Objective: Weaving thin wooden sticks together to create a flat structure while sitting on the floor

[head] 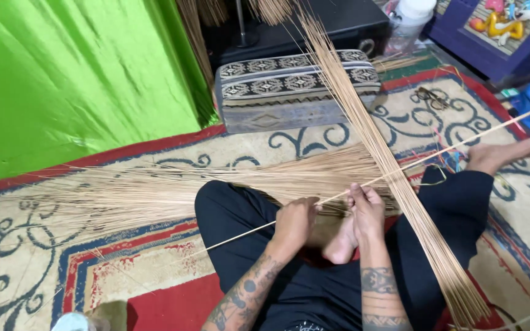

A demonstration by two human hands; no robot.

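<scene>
I sit cross-legged on a patterned carpet. My left hand (294, 222) and my right hand (366, 207) both pinch one long thin pale stick (437, 155) that slants from lower left up to the far right. Under my hands a spread bundle of thin sticks (154, 190) lies across my lap, fanning out to the left. A second, tighter bundle of sticks (394, 165) runs diagonally from the top centre down past my right knee.
A patterned cushion (289, 86) lies ahead, with a black case (332, 24) behind it. Green cloth (75, 73) hangs at the left. Scissors (432, 97) lie on the carpet (44, 257) at the right. A white jar (409, 18) and a blue tray of toys (498, 24) stand far right.
</scene>
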